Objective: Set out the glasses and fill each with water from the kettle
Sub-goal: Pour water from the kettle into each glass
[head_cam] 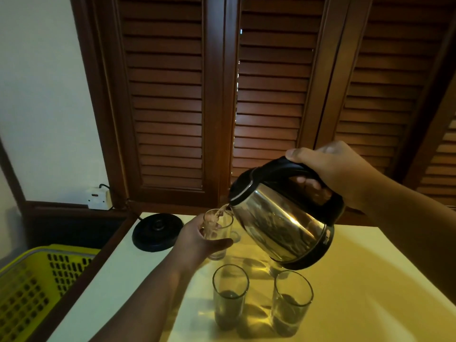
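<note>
My right hand [338,169] grips the black handle of a steel kettle [283,228], tilted left with its spout over a tall clear glass [219,225]. Water streams from the spout into that glass. My left hand [197,239] wraps around the glass's side and holds it upright on the table. Two more tall glasses stand nearer to me: one [230,296] at the left and one [291,303] at the right, both with water in them. Another glass [275,269] is mostly hidden under the kettle.
The kettle's round black base [158,232] sits at the back left of the pale table [370,280], its cord running to a white wall socket [98,197]. A yellow perforated basket [32,285] lies left of the table. Brown louvred shutters [246,95] rise behind.
</note>
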